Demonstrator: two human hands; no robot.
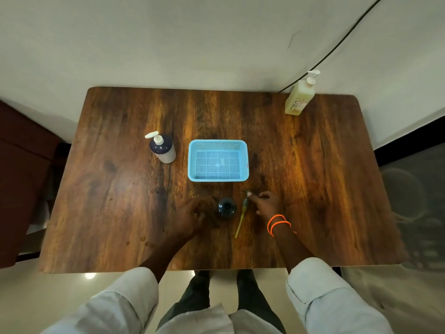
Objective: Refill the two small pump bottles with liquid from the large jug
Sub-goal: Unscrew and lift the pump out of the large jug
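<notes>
A small dark bottle [226,207] stands open, with no pump, near the front middle of the wooden table [313,177]. Its pump [242,214], with a long yellowish tube, lies flat on the table just right of it. My right hand [266,203] pinches the pump's head at the far end. My left hand [192,213] rests on the table just left of the open bottle, fingers loosely curled and holding nothing. A second dark pump bottle [163,149] with a white pump stands at the left. The large yellowish jug [299,97], with a white pump, stands at the back right corner.
A light blue perforated basket [192,162] sits in the middle of the table, behind the open bottle. A black cable [337,45] runs down the wall behind the jug. The wall lies close behind the table.
</notes>
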